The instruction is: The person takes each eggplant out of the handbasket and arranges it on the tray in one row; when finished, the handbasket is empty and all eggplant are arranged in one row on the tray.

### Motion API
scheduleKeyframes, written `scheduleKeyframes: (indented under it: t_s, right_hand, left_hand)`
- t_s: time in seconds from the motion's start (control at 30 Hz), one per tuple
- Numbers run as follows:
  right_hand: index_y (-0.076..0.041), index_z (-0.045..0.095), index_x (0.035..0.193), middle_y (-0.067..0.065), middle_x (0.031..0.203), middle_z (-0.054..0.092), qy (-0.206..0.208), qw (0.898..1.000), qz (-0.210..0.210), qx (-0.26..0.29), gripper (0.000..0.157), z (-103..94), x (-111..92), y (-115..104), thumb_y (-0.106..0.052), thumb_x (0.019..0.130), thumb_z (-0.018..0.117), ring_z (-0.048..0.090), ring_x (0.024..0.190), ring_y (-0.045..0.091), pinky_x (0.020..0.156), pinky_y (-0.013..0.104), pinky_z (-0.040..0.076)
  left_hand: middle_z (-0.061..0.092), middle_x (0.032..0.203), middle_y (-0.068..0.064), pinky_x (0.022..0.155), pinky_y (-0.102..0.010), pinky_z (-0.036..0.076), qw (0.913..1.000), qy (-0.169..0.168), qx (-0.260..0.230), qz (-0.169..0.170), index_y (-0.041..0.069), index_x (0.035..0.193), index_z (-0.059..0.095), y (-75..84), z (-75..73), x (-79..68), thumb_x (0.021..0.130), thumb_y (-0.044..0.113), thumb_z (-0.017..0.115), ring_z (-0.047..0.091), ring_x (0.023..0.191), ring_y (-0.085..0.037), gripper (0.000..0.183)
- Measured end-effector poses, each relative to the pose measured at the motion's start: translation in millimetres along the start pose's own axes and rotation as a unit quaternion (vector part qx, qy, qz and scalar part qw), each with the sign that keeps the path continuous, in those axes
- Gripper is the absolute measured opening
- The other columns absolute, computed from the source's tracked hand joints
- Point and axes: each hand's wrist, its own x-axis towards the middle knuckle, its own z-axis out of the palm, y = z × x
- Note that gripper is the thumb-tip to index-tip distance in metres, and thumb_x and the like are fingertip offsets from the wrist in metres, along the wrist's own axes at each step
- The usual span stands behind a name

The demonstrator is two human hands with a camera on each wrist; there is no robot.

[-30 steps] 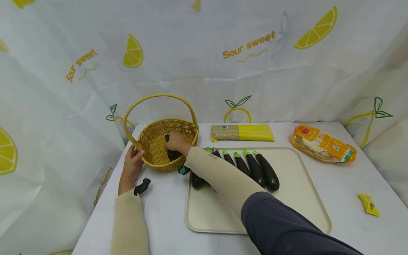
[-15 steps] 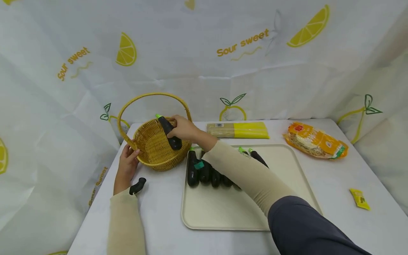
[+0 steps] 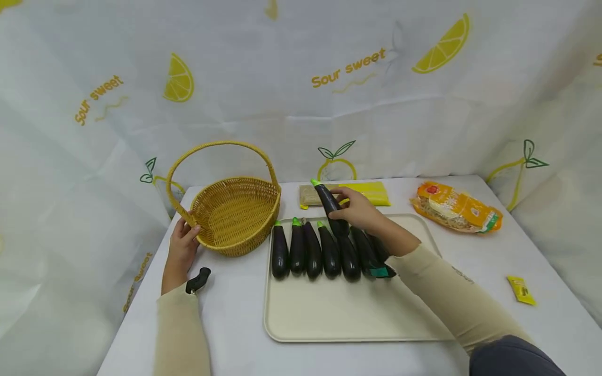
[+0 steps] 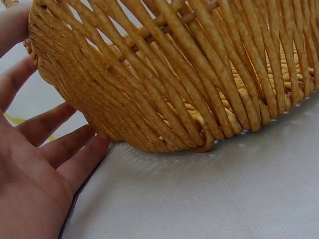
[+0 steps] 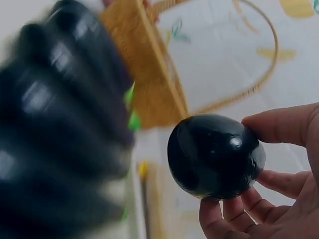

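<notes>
A dark eggplant (image 3: 331, 206) with a green stem end tilts in my right hand (image 3: 359, 211), held between thumb and fingers above the row of eggplants. Its rounded end (image 5: 217, 157) faces the right wrist camera. Several more eggplants (image 3: 312, 250) lie side by side on the cream tray (image 3: 348, 318), the rightmost ones partly hidden by the right wrist. At the left stands a wicker basket (image 3: 235, 214) with a tall handle, its woven floor showing. My left hand (image 3: 181, 248) rests against the basket's left side near the handle's base, fingers fairly straight (image 4: 75, 149).
A yellow packet of noodles (image 3: 371, 192) lies behind the tray, partly hidden by the right hand. An orange bag (image 3: 458, 208) sits at the back right. A small yellow sachet (image 3: 521, 290) lies at the right on the white table (image 3: 235, 324).
My right hand has come out of the basket with the eggplant and moved right, over the tray. The left hand stays at the basket. The head view has shifted slightly.
</notes>
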Motion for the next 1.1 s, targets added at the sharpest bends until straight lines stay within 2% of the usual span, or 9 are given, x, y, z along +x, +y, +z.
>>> scheduleKeyframes:
  t_s: [0.2,0.33,0.5,0.63,0.8,0.97,1.1]
  right_hand:
    - [-0.006,0.033,0.149,0.021,0.133,0.041,0.037,0.998,0.049,-0.018,0.070,-40.9,-39.5,42.4,-0.018,0.090,0.070,0.047,0.119,0.039,0.090,0.050,0.047]
    - [-0.003,0.033,0.148,0.023,0.134,0.040,0.060,0.995,0.073,-0.027,0.070,-55.8,-65.1,64.1,-0.020,0.090,0.068,0.044,0.121,0.042,0.094,0.054,0.043]
    - [0.001,0.032,0.147,0.026,0.132,0.040,0.067,0.993,0.094,-0.014,0.069,-57.5,-85.0,83.8,-0.020,0.092,0.066,0.044,0.120,0.043,0.094,0.052,0.042]
    - [0.001,0.030,0.148,0.027,0.135,0.038,0.081,0.991,0.108,-0.002,0.069,-60.1,-95.9,91.5,-0.022,0.093,0.064,0.041,0.122,0.045,0.096,0.054,0.040]
    - [0.002,0.029,0.148,0.028,0.133,0.040,0.101,0.987,0.125,-0.028,0.069,-63.5,-108.7,100.7,-0.024,0.093,0.062,0.043,0.119,0.044,0.091,0.055,0.042]
    - [0.004,0.029,0.147,0.028,0.130,0.042,0.081,0.986,0.134,-0.058,0.070,-57.0,-110.2,111.8,-0.027,0.094,0.063,0.044,0.119,0.045,0.090,0.054,0.043]
    - [0.004,0.030,0.147,0.028,0.129,0.044,0.090,0.986,0.127,-0.067,0.070,-51.0,-105.0,113.3,-0.028,0.094,0.062,0.045,0.118,0.044,0.090,0.055,0.042]
  left_hand:
    - [0.036,0.141,-0.010,0.089,-0.025,0.044,0.9999,-0.007,-0.009,0.008,0.014,0.145,0.037,1.1,-1.2,2.9,0.099,0.000,0.050,0.042,0.120,-0.017,0.049]
    - [0.038,0.141,-0.011,0.089,-0.026,0.045,0.9998,-0.008,-0.016,0.012,0.014,0.142,0.040,-0.8,1.1,5.1,0.098,-0.001,0.051,0.044,0.120,-0.018,0.047]
    - [0.039,0.140,-0.010,0.087,-0.025,0.046,0.9998,-0.004,-0.016,0.014,0.013,0.142,0.041,-1.5,-0.3,6.7,0.098,-0.002,0.052,0.045,0.119,-0.018,0.047]
    - [0.041,0.139,-0.011,0.085,-0.026,0.048,0.9996,-0.001,-0.022,0.016,0.013,0.141,0.043,-2.2,0.3,6.1,0.098,-0.003,0.052,0.046,0.119,-0.019,0.047]
    - [0.041,0.139,-0.010,0.086,-0.026,0.047,0.9996,-0.003,-0.025,0.011,0.014,0.141,0.043,-2.5,1.1,6.1,0.098,-0.003,0.053,0.045,0.120,-0.019,0.048]
    - [0.038,0.141,-0.012,0.086,-0.026,0.047,0.9997,-0.007,-0.021,0.010,0.012,0.142,0.040,0.0,1.4,10.0,0.098,-0.002,0.053,0.044,0.120,-0.020,0.048]
    - [0.037,0.142,-0.011,0.086,-0.025,0.046,0.9998,-0.001,-0.015,0.008,0.013,0.144,0.038,1.0,1.2,10.7,0.098,-0.001,0.052,0.043,0.121,-0.020,0.050]
